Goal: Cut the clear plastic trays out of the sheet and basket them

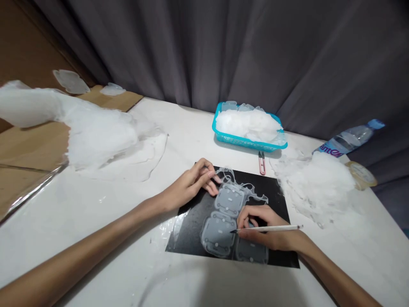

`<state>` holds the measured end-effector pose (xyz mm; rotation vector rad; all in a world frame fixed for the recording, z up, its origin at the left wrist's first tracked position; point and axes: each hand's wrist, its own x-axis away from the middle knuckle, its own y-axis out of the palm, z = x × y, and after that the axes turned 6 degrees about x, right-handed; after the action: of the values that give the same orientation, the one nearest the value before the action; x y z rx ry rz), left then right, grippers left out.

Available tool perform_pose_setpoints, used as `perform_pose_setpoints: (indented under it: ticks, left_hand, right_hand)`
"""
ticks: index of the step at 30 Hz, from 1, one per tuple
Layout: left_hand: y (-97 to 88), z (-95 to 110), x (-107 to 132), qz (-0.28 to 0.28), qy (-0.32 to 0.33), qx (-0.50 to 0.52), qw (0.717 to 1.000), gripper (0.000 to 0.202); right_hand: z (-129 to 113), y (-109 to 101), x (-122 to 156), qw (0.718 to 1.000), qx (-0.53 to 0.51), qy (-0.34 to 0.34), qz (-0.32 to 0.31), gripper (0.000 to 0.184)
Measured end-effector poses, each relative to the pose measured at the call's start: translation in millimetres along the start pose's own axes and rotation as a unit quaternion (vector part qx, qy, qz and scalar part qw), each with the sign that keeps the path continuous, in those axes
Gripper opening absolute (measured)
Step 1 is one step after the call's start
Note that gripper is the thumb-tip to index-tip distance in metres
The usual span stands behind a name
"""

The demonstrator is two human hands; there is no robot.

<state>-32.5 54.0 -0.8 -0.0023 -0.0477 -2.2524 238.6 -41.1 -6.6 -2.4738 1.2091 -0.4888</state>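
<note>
My right hand (266,226) is closed around a slim white craft knife (277,228), its dark pointed tip aimed left over clear molded plastic pieces. One of these plastic pieces (219,234) lies under the tip; whether they touch I cannot tell. Another plastic piece (230,198) sits just behind it, and a third is partly covered by my right hand. At the far edge, my left hand (204,177) pinches a thin, curly strip of plastic trim (228,172). Beneath everything lies a black mat (188,241).
Behind the mat stands a blue basket (251,144) heaped with translucent plastic pieces. Small pink-handled snips (262,164) lie before it. Piles of white plastic scrap flank the mat, left (99,132) and right (332,175). A leaning bottle (351,138) and tape roll (362,175) are far right.
</note>
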Motion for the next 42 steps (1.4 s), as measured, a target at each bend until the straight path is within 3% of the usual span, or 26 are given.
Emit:
perform_pose_setpoints:
  ticks: [3, 5, 8, 10, 12, 15, 17, 26, 31, 42]
  left_hand:
    - [-6.7, -11.5, -7.0, 0.081, 0.042, 0.019, 0.996, 0.025]
    - [-10.9, -15.7, -9.1, 0.127, 0.052, 0.003, 0.990, 0.024]
    - [-9.5, -12.8, -3.3, 0.161, 0.065, -0.108, 0.979, 0.025]
    - [-3.0, -6.5, 5.7, 0.143, 0.077, -0.222, 0.961, 0.032]
    - [5.2, -0.9, 15.6, 0.073, 0.091, -0.312, 0.943, 0.048]
    - [14.8, 0.4, 25.9, -0.059, 0.108, -0.353, 0.928, 0.067]
    - [17.6, -3.1, 28.4, -0.101, 0.108, -0.354, 0.924, 0.070]
    - [16.4, -11.0, 26.8, -0.100, 0.108, -0.403, 0.903, 0.076]
    - [17.0, -11.0, 27.0, -0.083, 0.106, -0.398, 0.907, 0.075]
    - [17.9, -11.5, 24.8, -0.085, 0.129, -0.414, 0.897, 0.073]
  right_hand:
    - [-2.2, -2.5, -1.1, 1.000, -0.008, 0.016, -0.005, 0.025]
    - [-4.0, -3.2, -2.1, 0.999, -0.001, 0.025, 0.026, 0.023]
    - [-6.1, -1.9, -4.4, 0.994, 0.036, -0.008, 0.098, 0.016]
    - [-6.6, 0.3, -6.4, 0.989, 0.059, -0.048, 0.125, 0.012]
    - [-7.1, 2.8, -8.1, 0.983, 0.084, -0.084, 0.138, 0.007]
    - [-8.7, 6.3, -9.2, 0.972, 0.124, -0.129, 0.154, 0.004]
    - [-9.8, 8.0, -8.6, 0.969, 0.134, -0.148, 0.147, 0.005]
    - [-2.7, 12.2, -7.1, 0.965, 0.152, -0.167, 0.130, 0.009]
    - [-4.8, 15.5, -9.6, 0.954, 0.192, -0.181, 0.140, 0.009]
    - [-4.5, 29.9, -4.6, 0.886, 0.366, -0.229, 0.171, 0.014]
